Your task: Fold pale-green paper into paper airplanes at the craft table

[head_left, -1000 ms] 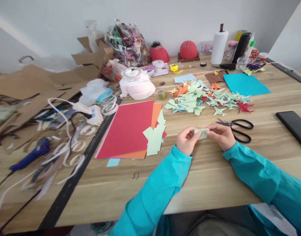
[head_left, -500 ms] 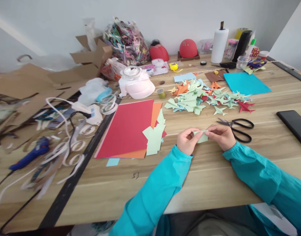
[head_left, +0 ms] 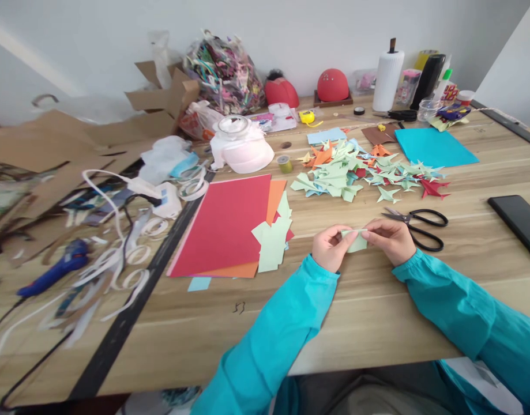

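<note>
Between my two hands is a small piece of pale green paper [head_left: 357, 242], with a crease or fold along its top edge. My left hand [head_left: 331, 248] pinches its left end between thumb and fingers. At the other end, my right hand [head_left: 392, 239] closes thumb and fingertips on it. Black-handled scissors [head_left: 424, 226] lie just beyond my right hand. Behind my hands spreads a heap of folded paper shapes [head_left: 338, 173], mostly pale green with some orange, red and blue. Pale green paper strips [head_left: 272, 245] rest to the left of my left hand.
Red and orange sheets [head_left: 230, 225] lie stacked left of centre. A phone [head_left: 518, 222] is at the right, a turquoise sheet [head_left: 435, 146] behind it. A blue glue gun [head_left: 55, 271], cables and white strips crowd the left side. A white bottle [head_left: 386, 80] stands at the back.
</note>
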`<act>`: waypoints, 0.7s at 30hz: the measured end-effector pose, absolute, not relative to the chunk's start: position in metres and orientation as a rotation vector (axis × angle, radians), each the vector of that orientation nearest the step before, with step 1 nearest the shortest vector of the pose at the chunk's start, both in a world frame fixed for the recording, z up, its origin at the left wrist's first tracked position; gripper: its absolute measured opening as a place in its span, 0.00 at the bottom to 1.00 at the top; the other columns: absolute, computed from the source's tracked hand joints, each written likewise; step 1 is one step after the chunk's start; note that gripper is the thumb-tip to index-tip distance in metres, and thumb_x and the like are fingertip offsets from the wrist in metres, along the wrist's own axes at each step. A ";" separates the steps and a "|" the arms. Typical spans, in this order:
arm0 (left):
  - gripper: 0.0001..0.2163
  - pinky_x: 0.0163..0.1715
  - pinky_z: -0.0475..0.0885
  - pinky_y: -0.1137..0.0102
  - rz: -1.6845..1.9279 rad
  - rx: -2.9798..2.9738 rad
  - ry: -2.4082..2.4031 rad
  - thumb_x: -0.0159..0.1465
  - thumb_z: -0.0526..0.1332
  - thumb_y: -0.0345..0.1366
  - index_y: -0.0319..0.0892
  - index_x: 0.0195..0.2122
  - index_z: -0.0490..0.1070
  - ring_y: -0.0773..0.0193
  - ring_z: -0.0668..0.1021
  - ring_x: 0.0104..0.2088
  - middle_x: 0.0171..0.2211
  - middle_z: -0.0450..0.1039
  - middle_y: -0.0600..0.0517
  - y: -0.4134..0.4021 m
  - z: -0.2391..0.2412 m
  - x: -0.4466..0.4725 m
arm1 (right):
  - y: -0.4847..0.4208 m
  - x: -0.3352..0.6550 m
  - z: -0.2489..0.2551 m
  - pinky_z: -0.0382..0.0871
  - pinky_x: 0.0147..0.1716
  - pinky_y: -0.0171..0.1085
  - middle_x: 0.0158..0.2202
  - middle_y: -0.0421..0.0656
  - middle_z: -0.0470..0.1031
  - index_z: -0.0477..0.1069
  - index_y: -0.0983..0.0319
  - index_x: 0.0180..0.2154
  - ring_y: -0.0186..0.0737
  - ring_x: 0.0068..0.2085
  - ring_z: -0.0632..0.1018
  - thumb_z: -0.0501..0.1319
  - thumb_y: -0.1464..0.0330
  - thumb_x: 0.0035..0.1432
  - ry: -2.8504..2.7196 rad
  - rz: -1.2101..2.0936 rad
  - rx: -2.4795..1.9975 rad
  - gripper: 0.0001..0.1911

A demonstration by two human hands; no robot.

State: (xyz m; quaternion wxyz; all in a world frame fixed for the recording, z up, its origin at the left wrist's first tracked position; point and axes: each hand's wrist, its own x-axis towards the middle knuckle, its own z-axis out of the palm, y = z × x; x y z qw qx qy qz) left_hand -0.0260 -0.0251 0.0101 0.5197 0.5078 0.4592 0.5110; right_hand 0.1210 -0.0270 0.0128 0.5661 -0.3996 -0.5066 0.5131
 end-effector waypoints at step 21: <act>0.11 0.23 0.64 0.73 1.209 1.251 1.077 0.48 0.66 0.42 0.37 0.25 0.73 0.70 0.68 0.22 0.20 0.69 0.53 -0.024 0.009 -0.027 | -0.027 0.123 0.012 0.67 0.26 0.33 0.23 0.40 0.74 0.76 0.61 0.25 0.32 0.25 0.72 0.71 0.66 0.38 -1.272 1.216 -0.964 0.09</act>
